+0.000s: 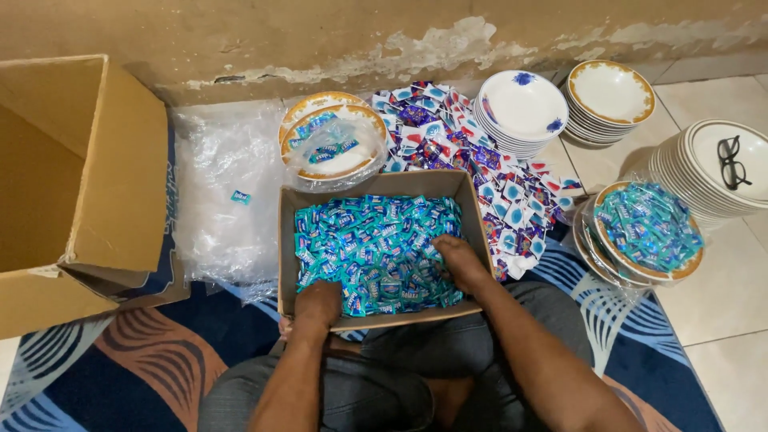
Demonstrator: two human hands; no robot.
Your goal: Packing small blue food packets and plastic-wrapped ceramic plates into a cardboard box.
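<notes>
Teal-blue wrapped candies (pixel 376 248) fill brown cardboard box (pixel 472 210). Red, white, blue sachets (pixel 480 160) piled behind. White plates (pixel 520 104) carry blue flower marks; neighbouring stack (pixel 612 90) cream with gold rim. Black glasses (pixel 732 160) on white, dark-rimmed plates (pixel 680 164). Rug (pixel 144 360) navy, brown, pale-blue swirls. Trousers (pixel 400 376) grey.

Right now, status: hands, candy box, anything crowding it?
Left hand grips the box front edge. Right hand is down in the teal candies. Loose wrappers and plate stacks crowd its right side.
</notes>
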